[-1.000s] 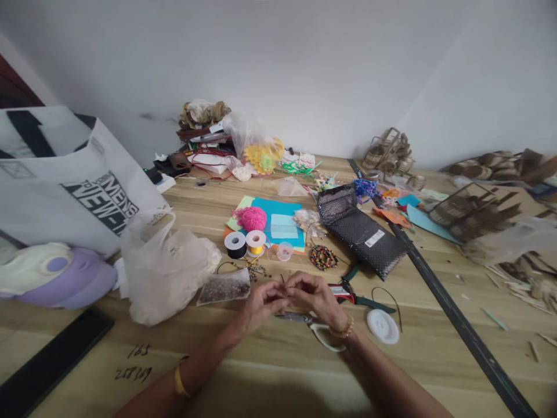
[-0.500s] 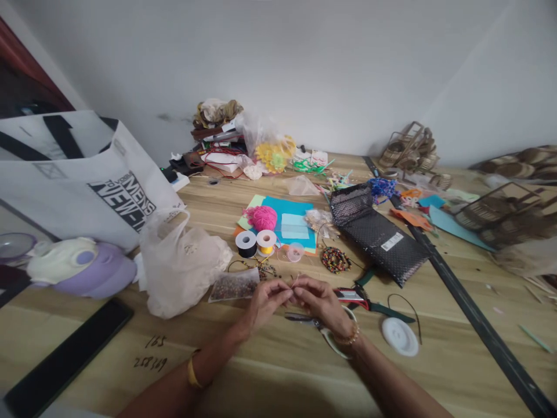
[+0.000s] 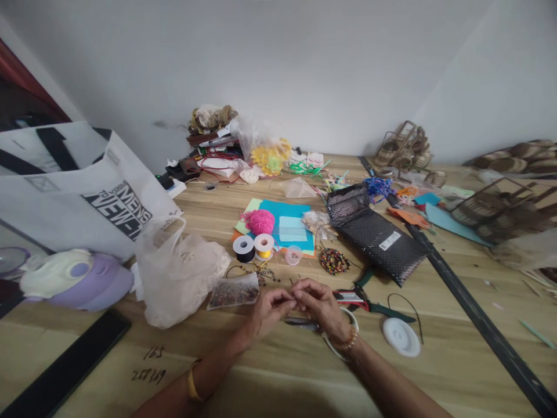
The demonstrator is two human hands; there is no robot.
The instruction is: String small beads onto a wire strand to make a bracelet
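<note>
My left hand [image 3: 270,310] and my right hand [image 3: 317,303] meet fingertip to fingertip over the table, both pinched. Whatever sits between the fingers is too small to make out. Under my right hand lie scissors [image 3: 302,324] with pale handles, partly hidden by the wrist. A clear bag of small beads [image 3: 234,290] rests just left of my left hand, with loose beads [image 3: 267,273] behind it. Beyond my right hand is a coil of multicoloured beads [image 3: 334,261]. A red utility knife [image 3: 350,297] lies right of my right hand.
Spools of black thread [image 3: 243,248] and yellow thread [image 3: 263,247] stand before pink yarn [image 3: 260,222]. To the right are a black bubble mailer [image 3: 383,241] and a white spool [image 3: 401,337]. A plastic bag [image 3: 174,278], white tote [image 3: 87,191] and dark phone-like slab [image 3: 69,366] occupy the left.
The view has shifted slightly. Both hands stay pinched together in nearly the same place, with only small finger movement.
</note>
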